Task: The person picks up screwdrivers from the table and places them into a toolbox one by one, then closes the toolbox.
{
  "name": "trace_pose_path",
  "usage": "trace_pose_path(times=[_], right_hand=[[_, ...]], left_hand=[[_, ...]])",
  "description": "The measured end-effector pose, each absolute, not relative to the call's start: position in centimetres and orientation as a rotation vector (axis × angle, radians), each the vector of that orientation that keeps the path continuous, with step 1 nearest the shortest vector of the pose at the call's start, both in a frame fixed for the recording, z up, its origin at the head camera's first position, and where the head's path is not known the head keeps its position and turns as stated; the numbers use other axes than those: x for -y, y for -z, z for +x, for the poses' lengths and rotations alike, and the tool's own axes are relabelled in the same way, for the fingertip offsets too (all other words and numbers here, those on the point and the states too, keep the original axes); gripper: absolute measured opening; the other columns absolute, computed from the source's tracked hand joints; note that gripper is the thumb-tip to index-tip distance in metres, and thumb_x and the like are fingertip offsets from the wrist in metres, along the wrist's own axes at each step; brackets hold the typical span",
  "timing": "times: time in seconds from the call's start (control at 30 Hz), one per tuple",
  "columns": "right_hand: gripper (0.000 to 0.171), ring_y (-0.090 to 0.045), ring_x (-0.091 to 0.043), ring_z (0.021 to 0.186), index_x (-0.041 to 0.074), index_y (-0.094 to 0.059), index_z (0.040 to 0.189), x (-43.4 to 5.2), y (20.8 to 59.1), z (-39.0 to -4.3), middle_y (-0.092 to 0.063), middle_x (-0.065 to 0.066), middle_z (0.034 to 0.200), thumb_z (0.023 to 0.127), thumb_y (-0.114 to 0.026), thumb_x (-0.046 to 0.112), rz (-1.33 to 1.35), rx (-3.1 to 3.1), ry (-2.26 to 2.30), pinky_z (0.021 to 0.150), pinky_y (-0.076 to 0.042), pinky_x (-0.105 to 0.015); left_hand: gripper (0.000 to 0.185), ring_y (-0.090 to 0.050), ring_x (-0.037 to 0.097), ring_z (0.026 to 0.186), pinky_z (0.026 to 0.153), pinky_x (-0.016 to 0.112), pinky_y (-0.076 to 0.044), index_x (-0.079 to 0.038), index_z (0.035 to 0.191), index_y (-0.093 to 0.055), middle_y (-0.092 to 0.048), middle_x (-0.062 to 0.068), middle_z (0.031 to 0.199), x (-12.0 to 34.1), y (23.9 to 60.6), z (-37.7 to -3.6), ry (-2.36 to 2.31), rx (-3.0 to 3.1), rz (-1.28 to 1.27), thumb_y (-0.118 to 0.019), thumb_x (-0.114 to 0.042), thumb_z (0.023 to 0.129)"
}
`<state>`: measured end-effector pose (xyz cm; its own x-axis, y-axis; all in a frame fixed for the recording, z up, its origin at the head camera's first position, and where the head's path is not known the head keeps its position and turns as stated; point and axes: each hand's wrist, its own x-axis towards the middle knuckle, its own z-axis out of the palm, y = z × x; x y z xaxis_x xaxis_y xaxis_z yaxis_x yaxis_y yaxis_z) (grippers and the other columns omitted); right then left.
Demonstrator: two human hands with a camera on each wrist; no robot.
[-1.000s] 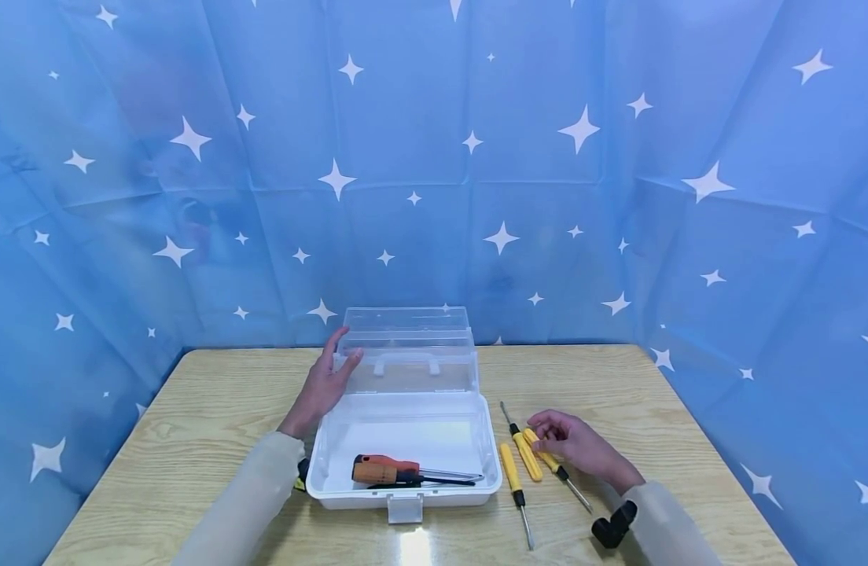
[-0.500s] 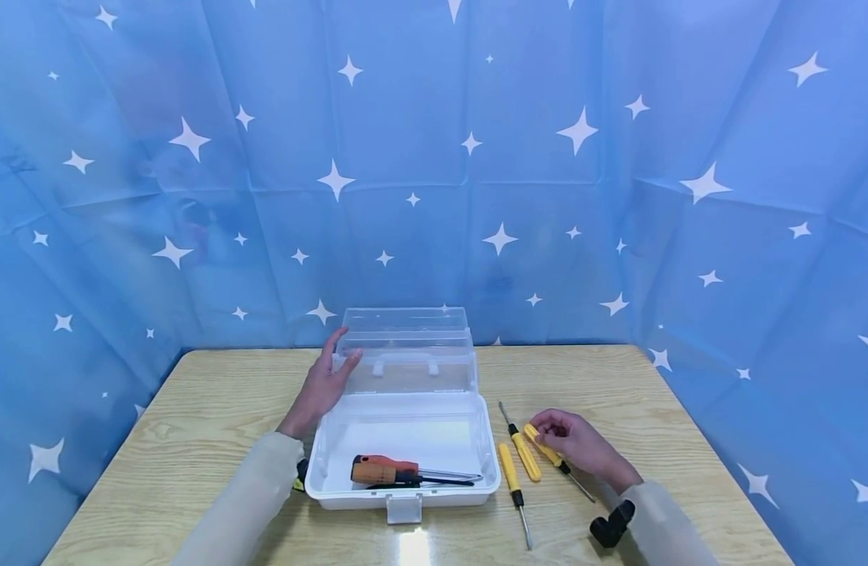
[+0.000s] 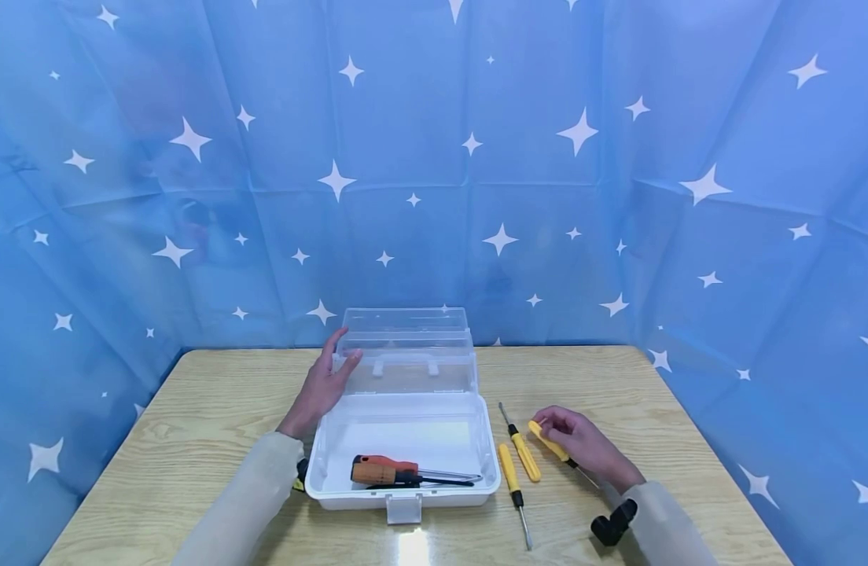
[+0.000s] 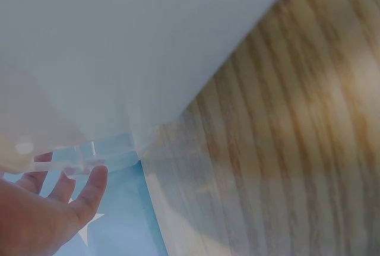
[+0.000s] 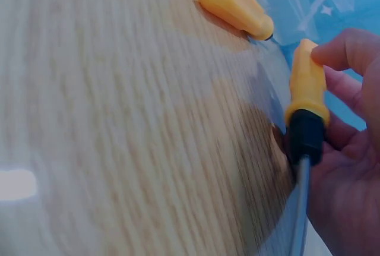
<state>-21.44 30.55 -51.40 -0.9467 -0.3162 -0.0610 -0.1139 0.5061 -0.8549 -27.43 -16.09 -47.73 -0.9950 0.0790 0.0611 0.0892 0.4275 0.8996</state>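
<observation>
Right hand (image 3: pixel 582 444): fingers and thumb pinch the handle of screwdriver 1 (image 3: pixel 549 444); the wrist view shows the fingertips (image 5: pixel 347 48) on the handle's butt end, with the black collar and steel shaft running back under the palm.
Screwdriver 1 location: in the right-hand pinch, low over the table (image 3: pixel 215 409); whether the tip rests on the wood cannot be told.
Handling, screwdriver 1: judged light and rigid. The yellow plastic handle looks smooth, so a 2-point pinch at the butt may let it pivot. A hold nearer the collar, closer to the balance point, should be steadier. The thin shaft is the poorer place to grip.
Left hand (image 3: pixel 322 387): fingers straight and spread, resting against the left edge of the lid (image 3: pixel 406 346); nothing is pinched.
Screwdrivers 2 and 3: screwdriver 2 (image 3: pixel 522 448) lies just left of the pinched handle; screwdriver 3 (image 3: pixel 513 483) lies left of that again and nearer the person. Both lie flat on the table, apart from the hand.
Box (image 3: pixel 404 494): white, open, well left of the pinch. The clear lid stands raised behind it, and the latch points toward the person.
Box contents: 1 orange screwdriver (image 3: pixel 386 470) lying along the front wall, with a dark thin tool just beside it, type unclear. The remaining floor is bare.
Handling, box: judged light thin plastic; the lid may flex.
</observation>
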Motion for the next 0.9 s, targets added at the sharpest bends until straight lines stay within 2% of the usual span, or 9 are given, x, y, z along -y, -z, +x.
trace_pose_path(times=[0.2,0.43,0.7,0.9], right_hand=[[0.020,-0.059,-0.014,0.093,0.010,-0.064,0.119,-30.54,51.15,-21.45,-0.064,-0.009,0.116,0.103,-0.055,0.019,-0.322,-2.552,1.397,0.075,-0.050,-0.025],[0.027,-0.062,-0.022,0.081,0.003,-0.058,0.125,-30.74,51.05,-21.46,-0.064,-0.015,0.100,0.105,-0.049,0.020,-0.378,-2.493,1.432,0.070,-0.053,-0.030],[0.031,-0.061,-0.026,0.075,0.002,-0.054,0.130,-30.96,50.98,-21.54,-0.061,-0.017,0.092,0.107,-0.045,0.021,-0.369,-2.450,1.435,0.067,-0.051,-0.032],[0.032,-0.060,-0.023,0.076,0.004,-0.056,0.129,-30.94,51.12,-21.72,-0.063,-0.015,0.098,0.107,-0.047,0.024,-0.347,-2.427,1.436,0.066,-0.052,-0.031]], left_hand=[[0.078,-0.021,0.041,0.149,0.111,0.068,-0.027,-0.039,0.157,-0.014,-0.012,0.008,0.166,16.12,47.62,-27.34,1.673,2.642,-0.166,-0.045,-0.071,0.093],[0.078,-0.023,0.041,0.148,0.110,0.068,-0.028,-0.039,0.157,-0.014,-0.013,0.010,0.166,16.06,47.65,-27.25,1.678,2.639,-0.167,-0.045,-0.071,0.093],[0.077,-0.021,0.041,0.149,0.111,0.068,-0.027,-0.039,0.157,-0.015,-0.012,0.009,0.166,16.24,47.91,-27.30,1.669,2.631,-0.192,-0.045,-0.070,0.094],[0.076,-0.023,0.041,0.148,0.110,0.068,-0.028,-0.041,0.157,-0.015,-0.013,0.008,0.166,16.24,47.84,-27.25,1.678,2.627,-0.183,-0.045,-0.070,0.093]])
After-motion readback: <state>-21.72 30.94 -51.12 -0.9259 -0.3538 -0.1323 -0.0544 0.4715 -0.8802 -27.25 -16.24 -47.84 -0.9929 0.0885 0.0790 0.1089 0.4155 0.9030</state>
